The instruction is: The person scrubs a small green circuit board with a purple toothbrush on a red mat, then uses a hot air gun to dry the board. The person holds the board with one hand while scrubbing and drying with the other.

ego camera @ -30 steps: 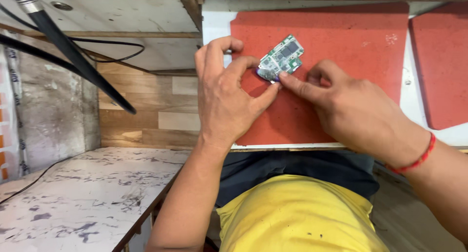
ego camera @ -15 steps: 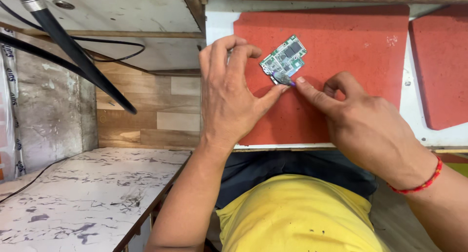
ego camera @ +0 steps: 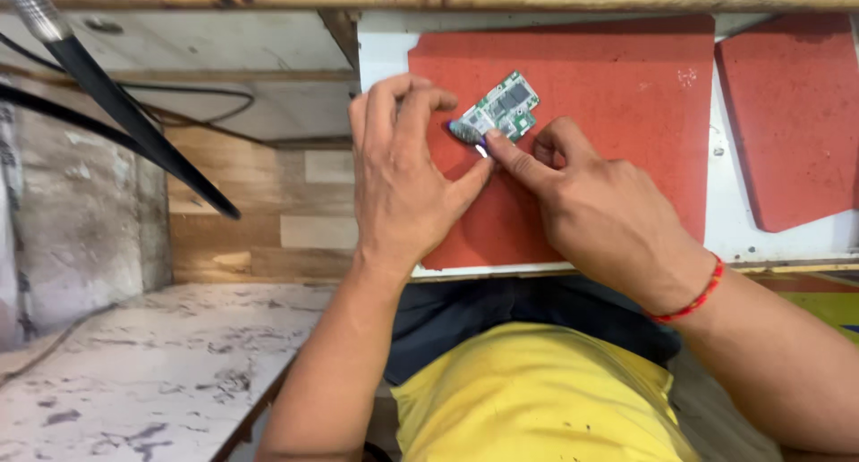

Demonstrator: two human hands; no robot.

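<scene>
Your left hand [ego camera: 403, 185] pinches the near-left end of the small green circuit board [ego camera: 503, 106], upper centre of frame on the red mat [ego camera: 617, 131]. Right hand [ego camera: 595, 216] mostly curled, forefinger pressing the board's near edge. Board intact; work looks early.

There are two hands: one left hand [ego camera: 403, 189] in the middle of the frame and one right hand [ego camera: 595, 216] just right of it. There is one small green circuit board [ego camera: 508, 105] at the top middle. There are two red mats: one big red mat [ego camera: 617, 113] in the upper middle and one smaller red mat [ego camera: 792, 113] at the upper right. There is one red wrist band [ego camera: 693, 301] at the right.
</scene>
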